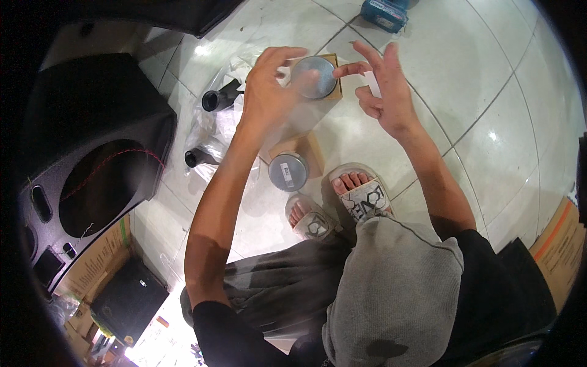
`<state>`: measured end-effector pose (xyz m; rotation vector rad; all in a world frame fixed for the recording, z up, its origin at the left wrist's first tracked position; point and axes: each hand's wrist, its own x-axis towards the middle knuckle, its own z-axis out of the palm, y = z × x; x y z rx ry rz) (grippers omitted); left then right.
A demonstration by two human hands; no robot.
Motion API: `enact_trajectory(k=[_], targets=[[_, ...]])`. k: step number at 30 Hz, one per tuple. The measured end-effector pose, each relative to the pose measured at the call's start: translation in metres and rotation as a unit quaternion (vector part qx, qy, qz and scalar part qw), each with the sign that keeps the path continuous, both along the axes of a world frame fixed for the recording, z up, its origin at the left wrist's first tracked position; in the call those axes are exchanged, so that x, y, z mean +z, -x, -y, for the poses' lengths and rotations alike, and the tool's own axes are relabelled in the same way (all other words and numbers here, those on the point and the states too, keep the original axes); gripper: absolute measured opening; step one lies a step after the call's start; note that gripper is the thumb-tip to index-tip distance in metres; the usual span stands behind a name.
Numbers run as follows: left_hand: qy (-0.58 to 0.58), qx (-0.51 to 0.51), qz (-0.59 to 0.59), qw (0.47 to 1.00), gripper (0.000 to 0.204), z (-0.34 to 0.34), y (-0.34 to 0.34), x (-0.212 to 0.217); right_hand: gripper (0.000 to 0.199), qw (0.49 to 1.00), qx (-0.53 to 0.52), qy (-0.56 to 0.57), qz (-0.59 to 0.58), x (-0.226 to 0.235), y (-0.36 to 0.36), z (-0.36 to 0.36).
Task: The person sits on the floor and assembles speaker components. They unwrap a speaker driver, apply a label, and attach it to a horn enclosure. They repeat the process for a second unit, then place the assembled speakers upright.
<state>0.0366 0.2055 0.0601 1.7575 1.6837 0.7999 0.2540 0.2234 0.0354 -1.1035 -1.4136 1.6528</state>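
A round grey metal piece (322, 87) rests on a small brown cardboard box (334, 92) on the floor. My left hand (269, 88) is over its left side, fingers apart and thumb stretched across its top, blurred by motion; whether the thumb touches cannot be told. At its right edge is a fingertip of my right hand (391, 85). Two other fingers of that hand stick out, and the lower ones curl around a small flat white piece (372, 84). Nearer my feet, a second round grey metal piece (288, 172) with a white label sits against another brown box (310, 151).
Two black tubular parts (221, 98) lie on clear plastic wrapping (208, 125) at the left. A large black speaker cabinet (104, 116) with a red wire across its opening stands far left. At the top is a teal battery-like block (384, 15). Cartons (561, 251) stand at right.
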Motion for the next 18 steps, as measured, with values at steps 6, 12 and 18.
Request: enact_trajectory(k=[6, 12, 18], targets=[[-0.012, -0.130, 0.093, 0.987, 0.025, -0.001, -0.047, 0.036, 0.103, 0.975, -0.029, 0.196, -0.100, 0.040, 0.002, 0.010], [-0.018, -0.158, 0.116, 0.980, 0.013, -0.001, -0.038, 0.061, 0.072, 0.965, 0.056, 0.185, -0.177, 0.046, -0.002, 0.006], [-0.022, -0.209, 0.132, 0.969, 0.021, 0.002, -0.007, 0.075, 0.034, 0.940, 0.112, 0.140, -0.292, 0.045, -0.009, 0.012]])
